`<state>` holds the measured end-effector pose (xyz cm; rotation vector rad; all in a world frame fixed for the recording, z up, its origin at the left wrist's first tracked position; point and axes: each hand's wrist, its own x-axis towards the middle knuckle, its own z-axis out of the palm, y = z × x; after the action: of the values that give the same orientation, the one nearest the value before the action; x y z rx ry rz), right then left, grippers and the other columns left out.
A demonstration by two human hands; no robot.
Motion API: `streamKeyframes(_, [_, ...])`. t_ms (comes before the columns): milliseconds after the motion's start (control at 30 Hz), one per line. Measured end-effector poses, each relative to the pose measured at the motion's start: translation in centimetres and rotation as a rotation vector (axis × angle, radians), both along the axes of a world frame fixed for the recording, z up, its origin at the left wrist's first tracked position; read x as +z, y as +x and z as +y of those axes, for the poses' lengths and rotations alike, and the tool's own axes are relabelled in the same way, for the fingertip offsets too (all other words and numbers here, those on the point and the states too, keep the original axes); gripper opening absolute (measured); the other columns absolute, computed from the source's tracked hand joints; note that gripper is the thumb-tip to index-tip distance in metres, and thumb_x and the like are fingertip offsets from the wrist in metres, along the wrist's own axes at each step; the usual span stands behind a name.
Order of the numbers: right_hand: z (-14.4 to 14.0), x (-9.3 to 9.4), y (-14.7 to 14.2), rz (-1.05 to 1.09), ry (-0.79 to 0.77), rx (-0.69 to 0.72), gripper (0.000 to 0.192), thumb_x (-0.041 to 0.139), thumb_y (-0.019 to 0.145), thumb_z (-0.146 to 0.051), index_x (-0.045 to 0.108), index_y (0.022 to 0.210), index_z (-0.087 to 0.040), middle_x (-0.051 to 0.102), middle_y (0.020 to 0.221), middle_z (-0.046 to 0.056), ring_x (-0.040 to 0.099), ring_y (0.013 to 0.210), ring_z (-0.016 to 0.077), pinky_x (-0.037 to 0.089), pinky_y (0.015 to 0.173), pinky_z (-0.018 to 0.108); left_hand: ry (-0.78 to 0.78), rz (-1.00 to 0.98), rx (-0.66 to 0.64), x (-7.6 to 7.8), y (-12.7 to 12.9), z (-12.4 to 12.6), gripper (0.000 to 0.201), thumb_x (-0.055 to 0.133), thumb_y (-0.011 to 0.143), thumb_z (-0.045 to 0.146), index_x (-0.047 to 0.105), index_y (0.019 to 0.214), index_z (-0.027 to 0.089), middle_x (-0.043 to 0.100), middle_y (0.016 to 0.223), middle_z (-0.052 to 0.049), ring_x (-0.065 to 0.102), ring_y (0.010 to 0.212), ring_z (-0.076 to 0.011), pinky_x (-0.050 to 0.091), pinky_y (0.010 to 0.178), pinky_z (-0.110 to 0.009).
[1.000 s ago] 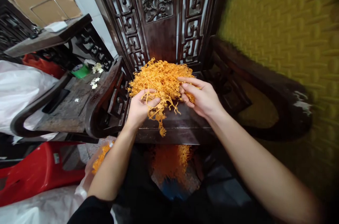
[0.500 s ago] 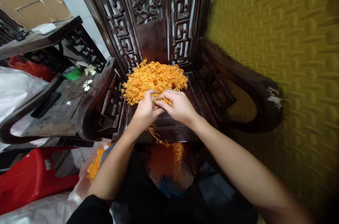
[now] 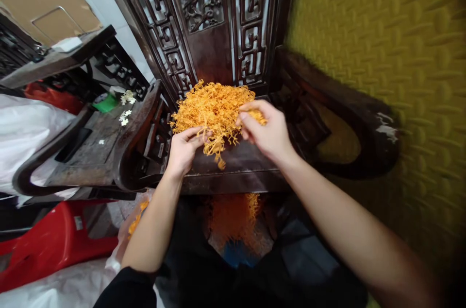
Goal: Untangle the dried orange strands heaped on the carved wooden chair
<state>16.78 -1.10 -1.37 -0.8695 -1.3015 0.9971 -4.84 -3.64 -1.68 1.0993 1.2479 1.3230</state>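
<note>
A heap of small, branching orange pieces (image 3: 214, 99), plastic-looking, lies on the seat of a dark carved wooden chair (image 3: 240, 158). At the heap's front left, my left hand (image 3: 182, 151) pinches an orange branching sprig (image 3: 217, 148) between thumb and fingers; the sprig hangs out to the right over the seat. My right hand (image 3: 269, 133) is closed at the heap's right edge, with a few orange bits (image 3: 258, 116) showing inside its curled fingers. What its fingertips pinch is too small to make out. The two hands are apart.
A second wooden chair (image 3: 91, 162) on the left bears a green object (image 3: 105, 103) and white flower-like pieces (image 3: 125, 116). A red plastic stool (image 3: 54, 245) stands below it. More orange pieces (image 3: 233, 218) lie under the seat. A yellow textured surface (image 3: 382, 31) rises at right.
My hands were together at the front of the heap and have moved apart, the left slightly left, the right to the right and up. The sprig at my left hand now shows.
</note>
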Motion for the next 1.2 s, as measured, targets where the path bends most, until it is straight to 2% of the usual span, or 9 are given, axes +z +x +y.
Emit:
streamKeyframes(100, [-1.5,-0.2,-1.6,-0.192,0.092,0.129,0.022,0.063,0.093,-0.035,0.073,0.106,-0.019,0.076,0.089,0.004,0.070,0.071,0.0156,0.056,0.067,0.030,0.010,-0.032,0.003,0.3,0.5,-0.2,0.043,0.089,0.063,0.027,0.079,0.103,0.013,0.078,0.097,-0.012,0.074,0.090,-0.0250,0.058,0.089,-0.042])
streamKeyframes(233, [-1.9,-0.3,-2.2,-0.478,0.190,0.226,0.020,0.073,0.086,-0.035,0.078,0.100,-0.021,0.078,0.102,0.004,0.073,0.093,0.0220,0.055,0.087,0.036,0.025,0.005,0.021,0.1,1.1,0.0,0.050,0.089,0.061,0.025,0.077,0.109,0.013,0.077,0.088,-0.009,0.073,0.079,-0.0213,0.059,0.083,-0.039])
streamKeyframes(433, [-1.8,1.0,-0.6,-0.496,0.278,-0.393,0.021,0.066,0.091,-0.036,0.073,0.098,-0.018,0.076,0.100,0.008,0.071,0.092,0.0238,0.053,0.086,0.037,0.161,0.127,0.096,0.1,1.3,0.6,0.046,0.087,0.062,0.025,0.076,0.105,0.015,0.076,0.106,-0.010,0.070,0.081,-0.0161,0.058,0.079,-0.032])
streamKeyframes(633, [0.0,1.0,2.9,-0.736,0.030,-0.455,0.027,0.076,0.079,-0.041,0.073,0.091,-0.017,0.075,0.084,0.008,0.068,0.075,0.0263,0.051,0.074,0.038,0.062,0.307,-0.057,0.6,0.6,0.4,0.026,0.086,0.065,0.034,0.081,0.084,0.017,0.078,0.085,-0.008,0.069,0.075,-0.0182,0.056,0.073,-0.032])
streamKeyframes(800, [0.0,1.8,4.8,-0.709,0.253,-0.662,0.025,0.067,0.089,-0.040,0.071,0.102,-0.019,0.074,0.102,0.011,0.067,0.093,0.0273,0.050,0.088,0.041,-0.092,0.433,-0.175,0.9,0.5,0.2,0.024,0.084,0.066,0.036,0.082,0.081,0.017,0.077,0.077,-0.006,0.066,0.066,-0.0170,0.051,0.065,-0.029])
streamKeyframes(867, [-0.7,2.1,4.4,-0.663,0.373,-0.582,0.025,0.065,0.091,-0.042,0.070,0.101,-0.020,0.073,0.101,0.011,0.067,0.094,0.0261,0.050,0.088,0.040,-0.071,0.492,-0.155,0.8,0.9,0.2,0.021,0.083,0.069,0.037,0.082,0.077,0.017,0.076,0.072,-0.005,0.065,0.063,-0.0172,0.048,0.063,-0.029])
streamKeyframes(933, [-1.5,1.9,3.2,-0.671,0.434,-0.345,0.027,0.067,0.091,-0.046,0.071,0.100,-0.021,0.073,0.099,0.010,0.067,0.091,0.0249,0.050,0.086,0.039,-0.006,0.544,-0.145,0.7,1.4,0.0,0.016,0.080,0.072,0.035,0.081,0.075,0.019,0.075,0.071,-0.004,0.065,0.063,-0.0182,0.048,0.063,-0.030])
streamKeyframes(1067, [-2.1,0.2,0.3,-0.814,0.339,0.036,0.031,0.064,0.093,-0.049,0.072,0.092,-0.019,0.073,0.090,0.008,0.066,0.081,0.0220,0.049,0.076,0.035,0.174,0.652,-0.140,0.5,2.3,-0.3,0.013,0.074,0.079,0.031,0.081,0.076,0.021,0.077,0.078,-0.004,0.068,0.070,-0.0204,0.048,0.069,-0.032])
streamKeyframes(1200, [-1.4,0.0,0.3,-0.614,0.312,-0.066,0.030,0.055,0.099,-0.038,0.068,0.079,-0.019,0.069,0.080,0.005,0.063,0.075,0.0184,0.048,0.072,0.032,0.258,0.870,-0.069,0.5,2.0,-0.3,0.017,0.071,0.083,0.033,0.079,0.072,0.021,0.074,0.074,-0.005,0.063,0.067,-0.0199,0.044,0.070,-0.033])
